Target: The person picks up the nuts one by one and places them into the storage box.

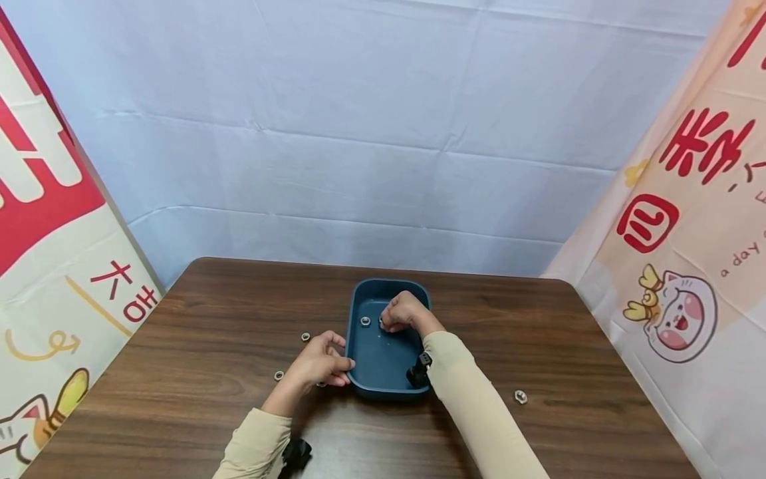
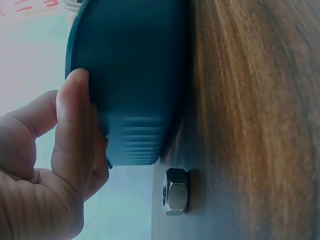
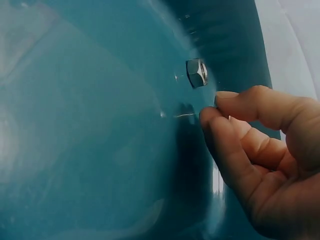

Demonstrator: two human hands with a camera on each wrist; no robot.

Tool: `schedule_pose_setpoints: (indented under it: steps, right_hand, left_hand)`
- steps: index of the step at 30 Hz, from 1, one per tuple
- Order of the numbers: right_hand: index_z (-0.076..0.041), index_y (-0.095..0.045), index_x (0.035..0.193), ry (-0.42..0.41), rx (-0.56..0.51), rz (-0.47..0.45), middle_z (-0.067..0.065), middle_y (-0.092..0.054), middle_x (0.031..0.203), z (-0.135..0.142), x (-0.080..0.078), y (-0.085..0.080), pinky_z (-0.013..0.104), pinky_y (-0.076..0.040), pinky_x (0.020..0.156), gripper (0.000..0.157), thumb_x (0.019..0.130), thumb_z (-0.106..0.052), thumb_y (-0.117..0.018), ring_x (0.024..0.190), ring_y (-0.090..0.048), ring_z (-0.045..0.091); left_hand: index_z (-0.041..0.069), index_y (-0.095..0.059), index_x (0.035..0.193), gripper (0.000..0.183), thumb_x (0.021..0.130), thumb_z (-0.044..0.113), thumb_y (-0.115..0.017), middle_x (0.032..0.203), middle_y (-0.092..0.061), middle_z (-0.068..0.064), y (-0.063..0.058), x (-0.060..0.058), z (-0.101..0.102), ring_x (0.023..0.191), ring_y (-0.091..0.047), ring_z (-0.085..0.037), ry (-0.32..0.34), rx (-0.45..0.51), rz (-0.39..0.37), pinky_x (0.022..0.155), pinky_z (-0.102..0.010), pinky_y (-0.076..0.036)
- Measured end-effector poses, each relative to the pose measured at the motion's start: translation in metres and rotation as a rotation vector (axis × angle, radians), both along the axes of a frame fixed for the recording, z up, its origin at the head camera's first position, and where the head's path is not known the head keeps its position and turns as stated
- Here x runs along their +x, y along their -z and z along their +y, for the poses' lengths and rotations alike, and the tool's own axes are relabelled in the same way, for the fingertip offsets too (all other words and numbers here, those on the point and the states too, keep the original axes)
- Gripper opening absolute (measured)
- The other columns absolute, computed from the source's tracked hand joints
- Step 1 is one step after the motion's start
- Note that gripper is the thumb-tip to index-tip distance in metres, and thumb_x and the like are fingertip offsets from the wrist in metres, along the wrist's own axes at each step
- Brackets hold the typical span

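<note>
A dark blue rectangular bin [image 1: 385, 389] stands on the table. At its left side, my left hand [image 1: 320, 361] holds the rim, with the thumb at the edge and other fingers against the outer wall; the left wrist view shows the hand [image 2: 70, 150] against the bin wall [image 2: 135, 60]. Inside the bin, my right hand [image 1: 405, 311] pinches a metal hex nut [image 1: 381, 322] between thumb and forefinger. That nut is mostly hidden by the fingertips [image 3: 225, 100] in the right wrist view. Another hex nut [image 3: 197, 73] lies on the bin floor close by.
On the wooden table [image 1: 197, 346], loose nuts lie left of the bin: one nut [image 1: 306, 337] farther back, another nut [image 1: 278, 376] nearer, and one [image 1: 321, 384] partly under the left hand. A single nut [image 1: 520, 397] lies to the right. A pale cloth [image 1: 359, 133] hangs behind.
</note>
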State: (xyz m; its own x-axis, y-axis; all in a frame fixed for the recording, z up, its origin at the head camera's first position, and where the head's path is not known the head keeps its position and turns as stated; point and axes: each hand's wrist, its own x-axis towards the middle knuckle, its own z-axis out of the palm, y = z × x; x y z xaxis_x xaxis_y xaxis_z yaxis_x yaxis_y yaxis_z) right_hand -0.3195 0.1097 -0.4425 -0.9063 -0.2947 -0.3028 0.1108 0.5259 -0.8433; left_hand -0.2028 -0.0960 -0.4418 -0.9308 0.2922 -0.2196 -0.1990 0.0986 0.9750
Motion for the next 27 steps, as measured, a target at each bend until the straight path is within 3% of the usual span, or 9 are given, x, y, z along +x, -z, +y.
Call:
schedule_pose_setpoints:
  steps: [5,13,21,24,27]
  right_hand:
    - [-0.004,-0.056,0.053,0.003,0.012,0.014,0.009,-0.064,0.067,-0.001,0.001,0.001,0.033,-0.054,0.057,0.027,0.076,0.012,-0.058,0.056,-0.059,0.016]
    - [-0.007,-0.047,0.05,0.025,0.038,0.006,0.011,-0.065,0.07,0.0,0.002,0.001,0.035,-0.055,0.061,0.034,0.075,0.012,-0.06,0.061,-0.064,0.021]
    - [-0.013,-0.04,0.048,0.047,0.09,0.007,0.012,-0.059,0.06,0.001,0.004,-0.007,0.037,-0.055,0.06,0.043,0.082,0.004,-0.061,0.061,-0.065,0.026]
    - [-0.009,-0.05,0.055,-0.027,0.198,0.061,0.016,-0.061,0.066,0.001,0.006,-0.017,0.039,-0.054,0.061,0.034,0.087,-0.004,-0.061,0.065,-0.063,0.027]
    - [-0.002,-0.065,0.086,-0.209,0.403,0.158,0.015,-0.064,0.092,-0.001,0.011,-0.032,0.04,-0.052,0.07,0.012,0.09,-0.013,-0.062,0.083,-0.061,0.028]
  left_hand:
    - [-0.007,-0.039,0.11,0.038,0.08,-0.008,-0.063,0.066,-0.055,-0.015,0.0,0.001,0.001,0.047,-0.059,-0.016,0.001,0.005,-0.006,0.045,-0.026,-0.052]
    - [-0.008,-0.039,0.11,0.039,0.079,-0.009,-0.062,0.065,-0.055,-0.014,0.003,0.001,0.001,0.047,-0.059,-0.015,0.003,0.02,0.001,0.044,-0.025,-0.051]
    - [-0.008,-0.038,0.111,0.04,0.079,-0.009,-0.063,0.065,-0.055,-0.014,0.002,0.001,0.002,0.047,-0.059,-0.016,0.007,0.027,0.012,0.044,-0.026,-0.051]
    - [-0.009,-0.038,0.111,0.04,0.079,-0.009,-0.062,0.065,-0.055,-0.015,0.001,0.002,0.002,0.047,-0.059,-0.016,0.003,0.032,0.009,0.044,-0.025,-0.051]
    - [-0.009,-0.037,0.111,0.04,0.079,-0.009,-0.062,0.066,-0.055,-0.015,0.001,0.003,0.001,0.047,-0.059,-0.016,0.006,0.039,0.007,0.044,-0.024,-0.051]
